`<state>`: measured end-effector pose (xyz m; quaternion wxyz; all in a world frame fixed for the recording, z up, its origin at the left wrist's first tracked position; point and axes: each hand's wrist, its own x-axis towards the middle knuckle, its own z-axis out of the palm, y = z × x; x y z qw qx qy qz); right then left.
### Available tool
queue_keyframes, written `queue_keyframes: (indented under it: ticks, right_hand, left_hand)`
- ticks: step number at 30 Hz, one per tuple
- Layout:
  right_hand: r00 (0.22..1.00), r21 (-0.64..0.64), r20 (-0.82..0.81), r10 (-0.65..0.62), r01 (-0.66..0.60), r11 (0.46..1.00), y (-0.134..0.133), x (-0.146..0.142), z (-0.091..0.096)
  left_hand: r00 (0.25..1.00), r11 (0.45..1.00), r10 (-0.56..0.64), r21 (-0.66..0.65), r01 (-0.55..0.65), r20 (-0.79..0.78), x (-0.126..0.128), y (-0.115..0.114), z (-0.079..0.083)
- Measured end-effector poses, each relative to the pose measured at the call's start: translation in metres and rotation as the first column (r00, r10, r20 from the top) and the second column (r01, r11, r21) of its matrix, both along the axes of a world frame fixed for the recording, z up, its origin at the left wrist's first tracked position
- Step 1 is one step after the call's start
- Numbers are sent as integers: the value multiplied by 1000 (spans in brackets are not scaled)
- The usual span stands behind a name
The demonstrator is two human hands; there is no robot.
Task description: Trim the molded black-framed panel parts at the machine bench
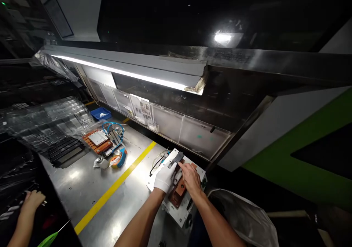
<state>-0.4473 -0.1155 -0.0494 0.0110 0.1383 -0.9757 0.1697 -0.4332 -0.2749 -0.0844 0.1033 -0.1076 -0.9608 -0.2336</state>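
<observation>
A white-plated fixture [176, 211] with a reddish-brown block [180, 189] on top stands at the lower middle in front of me. A small dark grey part [179, 156] lies at the far end of this block. My left hand [164, 176], in a white glove, is closed at the left side of the dark grey part, with its fingertips partly hidden. My right hand [190, 177] is bare, its fingers curled, with the index finger and thumb at the part's near right side. A light grey piece [178, 176] shows between the two hands.
A yellow line [115, 188] crosses the metal table. Left of it are an orange tape roll [115, 161], a small metal can [101, 163], another brown fixture [96, 140] with blue hoses, and a blue tray [100, 113]. Another person's hand [34, 200] shows lower left. A lamp [123, 72] hangs overhead.
</observation>
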Motion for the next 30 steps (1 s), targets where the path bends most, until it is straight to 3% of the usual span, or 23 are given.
queue_keyframes:
  ticks: [3,12,19,30]
  right_hand:
    - [1000,24,15,-10,10,1000,-5,0,0]
    - [999,47,49,-17,15,999,-6,0,5]
    - [997,54,71,-27,23,998,-8,-2,12]
    - [995,61,91,-43,37,997,-9,-6,19]
  left_hand:
    - [999,997,-19,-79,22,41,-3,-1,-3]
    - [995,990,-7,-142,21,100,-9,-4,-18]
    - [993,994,7,-105,5,119,-9,-1,-5]
    - [982,982,6,-188,29,187,-14,4,9]
